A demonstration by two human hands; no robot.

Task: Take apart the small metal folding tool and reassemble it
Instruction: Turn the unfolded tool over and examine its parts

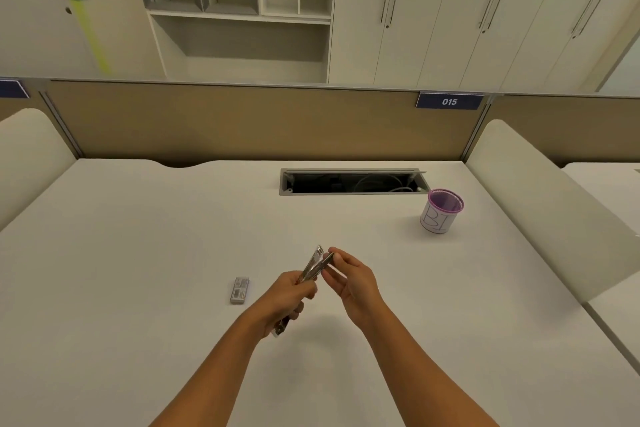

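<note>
A small shiny metal folding tool [313,265] is held above the white desk [138,253], near the middle of the head view. It is splayed into two thin arms that point up and away from me. My left hand [289,298] is closed around its lower part, and the tool's bottom end sticks out under the fist. My right hand [349,276] pinches the tip of the right arm between thumb and forefinger. A small grey box [239,289] lies flat on the desk to the left of my left hand.
A purple mesh cup [441,210] with a white paper label stands at the back right. An open cable slot [351,181] is cut into the desk behind my hands. A tan partition [242,121] closes the far edge, and cream dividers stand at both sides.
</note>
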